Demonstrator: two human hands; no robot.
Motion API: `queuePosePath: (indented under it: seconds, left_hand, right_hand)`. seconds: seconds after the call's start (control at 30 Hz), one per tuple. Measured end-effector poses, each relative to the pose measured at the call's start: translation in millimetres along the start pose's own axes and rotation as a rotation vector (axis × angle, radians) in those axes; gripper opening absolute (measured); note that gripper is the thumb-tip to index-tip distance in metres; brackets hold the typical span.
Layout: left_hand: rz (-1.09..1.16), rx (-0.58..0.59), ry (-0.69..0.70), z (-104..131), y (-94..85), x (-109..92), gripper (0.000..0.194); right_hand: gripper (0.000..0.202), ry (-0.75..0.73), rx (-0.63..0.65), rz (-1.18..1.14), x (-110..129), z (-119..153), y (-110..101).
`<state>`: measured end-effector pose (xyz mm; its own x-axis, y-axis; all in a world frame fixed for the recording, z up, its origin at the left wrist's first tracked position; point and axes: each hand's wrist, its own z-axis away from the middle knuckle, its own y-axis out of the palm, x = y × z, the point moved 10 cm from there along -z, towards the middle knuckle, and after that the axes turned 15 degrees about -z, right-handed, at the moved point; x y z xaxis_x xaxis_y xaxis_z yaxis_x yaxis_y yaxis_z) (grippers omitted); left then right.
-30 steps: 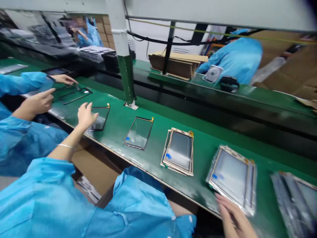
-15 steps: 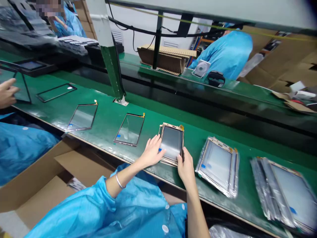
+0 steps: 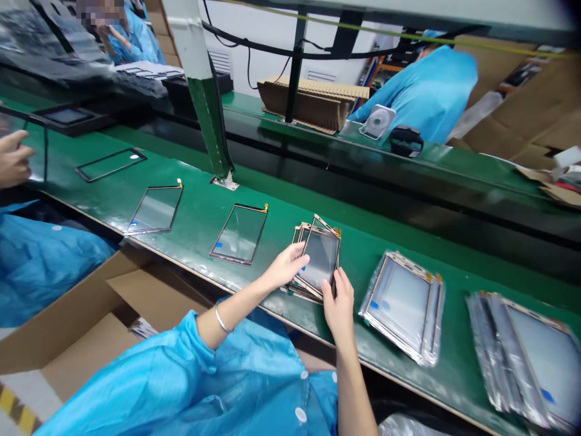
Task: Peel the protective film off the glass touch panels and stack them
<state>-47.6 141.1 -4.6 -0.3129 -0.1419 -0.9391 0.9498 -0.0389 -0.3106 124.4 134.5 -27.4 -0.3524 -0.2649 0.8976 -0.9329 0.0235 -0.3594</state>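
My left hand (image 3: 287, 266), a bracelet on its wrist, grips the left edge of a framed glass panel (image 3: 321, 257). The thumb lies over the panel near a blue tab. At the lower right edge my right hand (image 3: 339, 300) holds the same panel between thumb and fingers. This panel is turned at an angle above a small stack of similar panels (image 3: 299, 231). To the left, a single glass panel (image 3: 239, 235) with a yellow connector lies flat on the green bench (image 3: 281, 206). Plastic-wrapped panels (image 3: 402, 306) lie right of my right hand.
Another glass panel (image 3: 155, 209) and a black frame (image 3: 110, 165) lie farther left, near another person's hand (image 3: 14, 158). More wrapped panels (image 3: 540, 357) lie at far right. A post (image 3: 206, 115) rises behind; an open cardboard box (image 3: 86, 345) stands below the bench edge.
The top panel has been lifted and turned out of line with the stack, with its upper edge now tilted. My left hand has shifted slightly up and right and closed on its edge.
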Motion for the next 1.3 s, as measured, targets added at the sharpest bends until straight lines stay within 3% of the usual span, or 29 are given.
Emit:
queuePosePath:
  seconds: [0.13,0.23,0.3,0.37,0.5,0.63,0.73,0.9,1.07,1.2,1.3]
  left_hand:
    - [0.248,0.208,-0.116,-34,15.5,1,0.053]
    - [0.324,0.256,-0.136,-36,17.8,-1,0.050]
    - [0.354,0.277,-0.121,-20,19.5,-2,0.048]
    - [0.377,0.325,-0.110,8,22.5,-2,0.048]
    - [0.388,0.437,-0.105,61,20.7,-1,0.045]
    - [0.324,0.490,-0.097,85,12.4,-3,0.042]
    - [0.311,0.496,-0.107,91,8.8,-6,0.042]
    - [0.248,0.522,-0.064,99,2.0,-22,0.037]
    - [0.018,0.675,-0.047,116,2.2,-27,0.031]
    - [-0.135,0.766,0.000,129,7.3,-29,0.032]
    - [-0.168,0.811,-0.010,135,9.8,-29,0.032]
  right_hand:
    - [0.072,0.059,-0.029,-0.093,1,2,-1]
    - [0.069,0.108,-0.098,-0.215,6,4,-11]
    - [0.065,0.136,-0.153,-0.306,9,3,-23]
    - [0.065,0.207,-0.130,-0.452,8,-1,-29]
    - [0.065,0.460,0.129,-0.737,6,-11,-20]
    - [0.059,0.553,0.267,-0.756,24,-13,-21]
    - [0.052,0.464,0.323,-0.647,47,-8,-23]
    - [0.041,0.223,0.193,-0.384,61,7,-43]
    - [0.032,-0.022,0.428,-0.058,85,16,-32]
    - [0.016,-0.175,0.532,-0.014,127,15,-28]
    - [0.013,-0.199,0.660,0.037,143,19,-20]
